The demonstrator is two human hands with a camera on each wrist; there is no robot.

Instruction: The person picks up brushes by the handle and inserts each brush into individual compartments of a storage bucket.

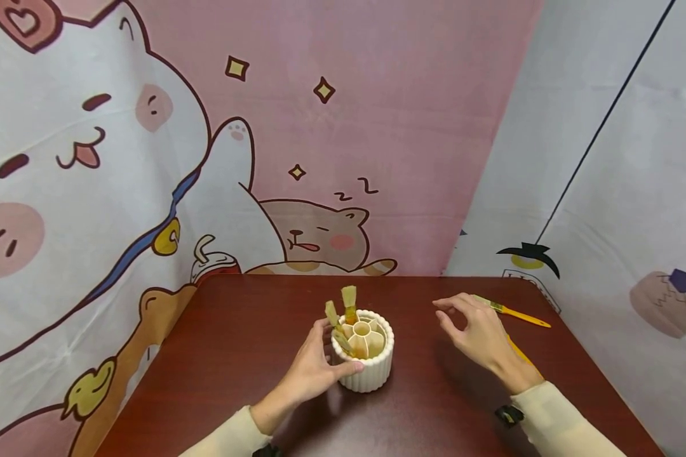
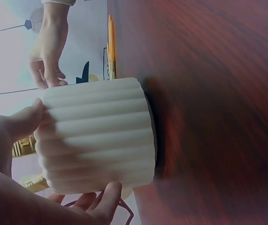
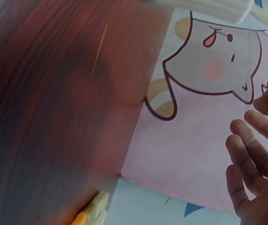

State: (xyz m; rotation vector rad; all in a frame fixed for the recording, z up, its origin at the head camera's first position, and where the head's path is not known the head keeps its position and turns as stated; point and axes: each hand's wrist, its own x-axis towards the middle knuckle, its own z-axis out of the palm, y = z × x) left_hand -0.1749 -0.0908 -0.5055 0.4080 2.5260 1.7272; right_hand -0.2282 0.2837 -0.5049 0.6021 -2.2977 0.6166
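Note:
A white ribbed holder with flower-shaped compartments stands upright on the table. My left hand grips its left side, the thumb on the near side at the rim. Three brushes stand in it with bristles up: one at the back, two toward the left. To the right, my right hand hovers over the table, fingers loosely bent and holding nothing. Beyond that hand lies a flat brush with an orange handle. A second orange handle shows partly behind the right wrist, its other end hidden.
The dark red-brown wooden table ends at a cartoon-printed cloth behind and on both sides. In the right wrist view, a brush lies at the lower edge and part of the white holder shows at the top.

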